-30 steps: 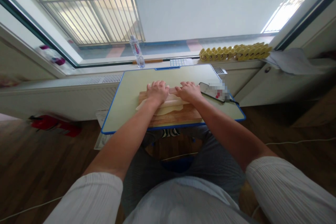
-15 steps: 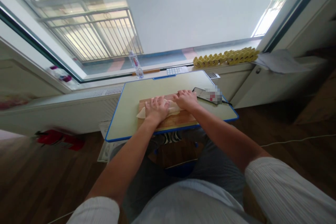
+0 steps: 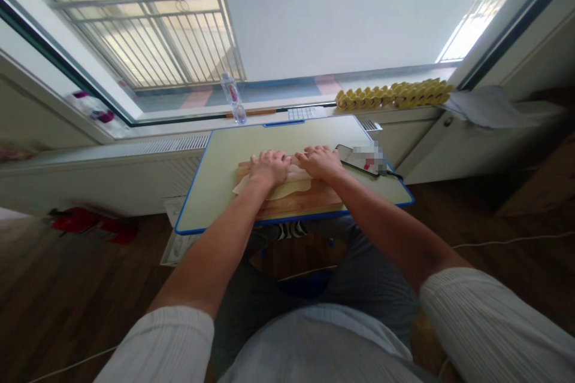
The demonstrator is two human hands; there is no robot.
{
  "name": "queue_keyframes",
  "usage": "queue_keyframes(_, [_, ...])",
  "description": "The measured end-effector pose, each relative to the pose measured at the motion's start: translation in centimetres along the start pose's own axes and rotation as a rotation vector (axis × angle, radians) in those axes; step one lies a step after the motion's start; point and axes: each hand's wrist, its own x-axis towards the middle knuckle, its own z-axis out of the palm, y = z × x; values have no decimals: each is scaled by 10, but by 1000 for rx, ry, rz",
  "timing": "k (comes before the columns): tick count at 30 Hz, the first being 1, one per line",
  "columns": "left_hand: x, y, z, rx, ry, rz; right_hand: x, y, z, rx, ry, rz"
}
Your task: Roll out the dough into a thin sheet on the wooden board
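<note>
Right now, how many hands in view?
2. The left hand is over the pale dough sheet on the wooden board; the right hand is over the board's right part, left of the smartphone. No others visible.

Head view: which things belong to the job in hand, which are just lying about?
In use, it seems:
pale dough-like sheet, under left hand and right hand
wooden board, beneath the sheet
table, bearing the board
Any tool under the palms: can't tell.

Lying about, likely:
phone, on the table
clear bottle
yellow bumpy strip
red fire extinguisher
</note>
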Motion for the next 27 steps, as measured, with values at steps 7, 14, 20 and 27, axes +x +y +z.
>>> queue_keyframes(7, [28,-4,-1,-5,6,-26,28,4,5,16,10,68])
queue_keyframes(14, [12,-1,-3,-35,40,-16,12,2,5,-6,52,45])
queue_keyframes(20, [-13,1,2,-49,45,12,-17,-4,8,-26,128,64])
queue_keyframes(27, [-4,1,-1,-49,38,-11,-6,-2,6,-22,63,61])
